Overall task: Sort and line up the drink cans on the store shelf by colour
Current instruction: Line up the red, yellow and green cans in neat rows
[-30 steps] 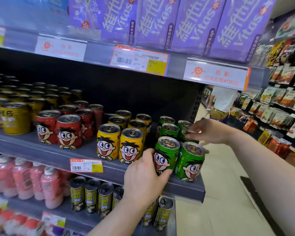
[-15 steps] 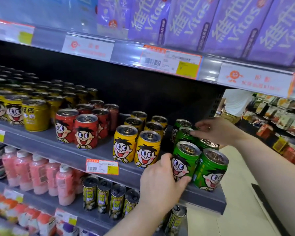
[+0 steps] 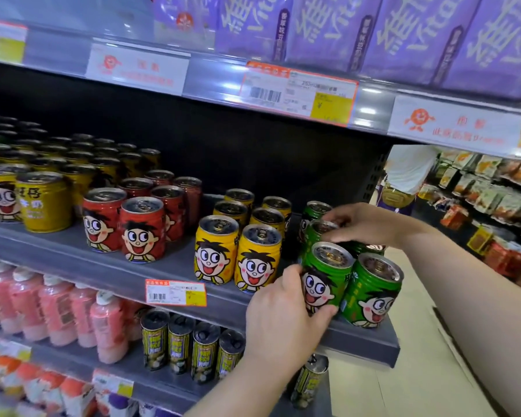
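On the grey middle shelf (image 3: 73, 260) the cans stand in colour groups: gold cans (image 3: 42, 203) at the left, red cans (image 3: 142, 230), yellow cans (image 3: 214, 251), then green cans at the right end. My left hand (image 3: 280, 317) grips the front-left green can (image 3: 325, 278) from its left side and bottom. Beside it stands the front-right green can (image 3: 370, 290), its face turned partly away. My right hand (image 3: 358, 224) reaches in from the right and pinches the top of a green can (image 3: 313, 236) in the second row.
Purple drink cartons (image 3: 403, 34) fill the shelf above, with price tags (image 3: 298, 91) on its rail. Pink bottles (image 3: 57, 314) and tall dark cans (image 3: 190, 347) stand on the lower shelf. A person (image 3: 406, 179) stands in the aisle at the right, past snack racks (image 3: 487, 200).
The view has shifted left and closer to the shelf. My left hand keeps its hold on the front green can. My right hand has settled lower on the second-row green can.
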A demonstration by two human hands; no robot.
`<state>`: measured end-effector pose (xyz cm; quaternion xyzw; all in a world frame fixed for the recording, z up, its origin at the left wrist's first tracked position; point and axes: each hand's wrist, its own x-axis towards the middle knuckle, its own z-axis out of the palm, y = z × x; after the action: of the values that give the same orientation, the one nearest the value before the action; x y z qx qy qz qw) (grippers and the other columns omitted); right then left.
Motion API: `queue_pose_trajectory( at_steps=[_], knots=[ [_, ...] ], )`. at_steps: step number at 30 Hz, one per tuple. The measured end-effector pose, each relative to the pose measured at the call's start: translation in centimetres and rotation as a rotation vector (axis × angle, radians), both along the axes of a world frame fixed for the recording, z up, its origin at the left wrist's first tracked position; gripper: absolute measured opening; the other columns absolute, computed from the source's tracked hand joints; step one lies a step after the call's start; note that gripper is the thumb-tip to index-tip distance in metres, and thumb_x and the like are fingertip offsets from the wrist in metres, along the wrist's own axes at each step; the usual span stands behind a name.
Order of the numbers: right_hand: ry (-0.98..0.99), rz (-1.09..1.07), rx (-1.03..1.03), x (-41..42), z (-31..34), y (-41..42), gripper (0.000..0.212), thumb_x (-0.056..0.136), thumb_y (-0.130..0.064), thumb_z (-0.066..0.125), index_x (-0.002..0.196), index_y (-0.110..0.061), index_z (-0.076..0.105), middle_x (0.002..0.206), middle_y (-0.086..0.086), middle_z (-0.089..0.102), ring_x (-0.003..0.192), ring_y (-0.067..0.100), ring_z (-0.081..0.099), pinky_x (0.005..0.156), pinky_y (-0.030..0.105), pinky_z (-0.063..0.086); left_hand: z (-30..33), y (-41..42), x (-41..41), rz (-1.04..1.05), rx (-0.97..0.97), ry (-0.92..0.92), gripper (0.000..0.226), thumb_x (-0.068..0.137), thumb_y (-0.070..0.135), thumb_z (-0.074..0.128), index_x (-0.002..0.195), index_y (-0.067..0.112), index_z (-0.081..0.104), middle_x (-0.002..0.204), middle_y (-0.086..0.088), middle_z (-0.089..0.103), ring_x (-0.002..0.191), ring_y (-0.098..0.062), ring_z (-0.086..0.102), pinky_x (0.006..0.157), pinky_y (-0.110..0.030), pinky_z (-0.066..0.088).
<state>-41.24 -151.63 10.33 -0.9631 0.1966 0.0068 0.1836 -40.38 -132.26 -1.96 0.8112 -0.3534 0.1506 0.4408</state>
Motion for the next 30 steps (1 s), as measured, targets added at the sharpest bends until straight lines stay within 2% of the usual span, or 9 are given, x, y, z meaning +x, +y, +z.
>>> queue_pose_trajectory(
  at_steps=[3, 6, 9, 13, 17, 21, 23, 26, 30],
  knots=[
    [-0.074, 0.0, 0.06, -0.1, 0.3, -0.5, 0.05, 0.082, -0.061, 0.056, 0.123, -0.034, 0.059, 0.124, -0.011, 0.057, 0.116, 0.013, 0.05, 0.103, 0.033, 0.034, -0.2, -0.1, 0.1, 0.01, 0.013, -0.021, 0.07, 0.068, 0.066, 0.065, 0.121, 0.023, 0.049, 0.095, 0.005, 0.069, 0.086, -0.018, 0.066, 0.069, -0.029, 0.049],
    [-0.25, -0.23, -0.217, 0.3, 0.3, -2.1, 0.051, 0.083, -0.064, 0.05, 0.122, -0.033, 0.06, 0.128, -0.004, 0.059, 0.119, 0.024, 0.051, 0.101, 0.037, 0.038, -0.2, -0.1, 0.1, 0.02, 0.018, -0.043, 0.07, 0.067, 0.067, 0.065, 0.12, 0.023, 0.051, 0.093, 0.006, 0.07, 0.084, -0.017, 0.066, 0.068, -0.029, 0.05],
    [-0.162, -0.425, -0.376, -0.1, 0.0, -2.8, 0.057, 0.077, -0.072, 0.051, 0.122, -0.037, 0.057, 0.129, 0.001, 0.06, 0.122, 0.031, 0.049, 0.086, 0.036, 0.037, -0.2, -0.1, 0.0, 0.009, -0.005, -0.018, 0.069, 0.069, 0.065, 0.065, 0.122, 0.023, 0.05, 0.099, 0.006, 0.069, 0.089, -0.018, 0.065, 0.073, -0.03, 0.05],
    [-0.069, -0.419, -0.281, 0.0, -0.6, -2.7, 0.066, 0.08, -0.069, 0.051, 0.128, -0.024, 0.056, 0.132, 0.007, 0.057, 0.118, 0.032, 0.053, 0.088, 0.036, 0.043, -0.1, -0.1, -0.2, -0.007, -0.014, -0.014, 0.069, 0.071, 0.062, 0.065, 0.124, 0.021, 0.049, 0.103, 0.005, 0.068, 0.093, -0.018, 0.065, 0.077, -0.03, 0.05],
    [-0.133, -0.422, -0.171, 0.1, -1.0, -3.2, 0.081, 0.06, -0.077, 0.055, 0.119, -0.023, 0.062, 0.116, 0.006, 0.065, 0.1, 0.028, 0.06, 0.089, 0.04, 0.051, -0.1, 0.1, -0.2, -0.021, -0.006, -0.008, 0.07, 0.073, 0.063, 0.062, 0.127, 0.022, 0.046, 0.108, 0.006, 0.066, 0.097, -0.016, 0.063, 0.081, -0.029, 0.049],
    [0.022, -0.24, -0.106, -0.4, 0.8, -2.7, 0.056, 0.09, -0.041, 0.058, 0.14, -0.02, 0.044, 0.142, 0.004, 0.046, 0.129, 0.025, 0.043, 0.103, 0.031, 0.035, -0.1, 0.1, -0.1, -0.031, 0.0, 0.011, 0.07, 0.073, 0.065, 0.061, 0.128, 0.024, 0.044, 0.11, 0.008, 0.065, 0.099, -0.015, 0.062, 0.082, -0.027, 0.048],
    [0.103, -0.218, -0.092, -0.5, 1.2, -2.6, 0.057, 0.094, -0.037, 0.054, 0.144, -0.016, 0.037, 0.149, 0.006, 0.037, 0.135, 0.025, 0.035, 0.107, 0.031, 0.028, -0.1, 0.1, -0.1, -0.028, 0.002, 0.006, 0.069, 0.072, 0.064, 0.063, 0.126, 0.024, 0.046, 0.108, 0.008, 0.066, 0.097, -0.015, 0.063, 0.08, -0.027, 0.048],
    [0.103, -0.229, -0.084, -0.1, 1.1, -3.1, 0.061, 0.09, -0.042, 0.057, 0.143, -0.016, 0.038, 0.149, 0.006, 0.039, 0.133, 0.026, 0.038, 0.11, 0.035, 0.032, -0.1, 0.1, -0.1, -0.03, 0.003, 0.001, 0.07, 0.072, 0.064, 0.063, 0.127, 0.024, 0.045, 0.109, 0.009, 0.066, 0.098, -0.014, 0.063, 0.08, -0.025, 0.048],
    [0.09, -0.22, -0.083, 0.0, 1.0, -2.6, 0.052, 0.09, -0.036, 0.058, 0.137, -0.016, 0.046, 0.133, -0.004, 0.047, 0.127, 0.024, 0.045, 0.098, 0.028, 0.035, -0.1, 0.2, 0.0, -0.042, 0.013, 0.013, 0.073, 0.074, 0.065, 0.06, 0.131, 0.025, 0.04, 0.115, 0.01, 0.063, 0.104, -0.011, 0.06, 0.084, -0.023, 0.046]
  ],
)
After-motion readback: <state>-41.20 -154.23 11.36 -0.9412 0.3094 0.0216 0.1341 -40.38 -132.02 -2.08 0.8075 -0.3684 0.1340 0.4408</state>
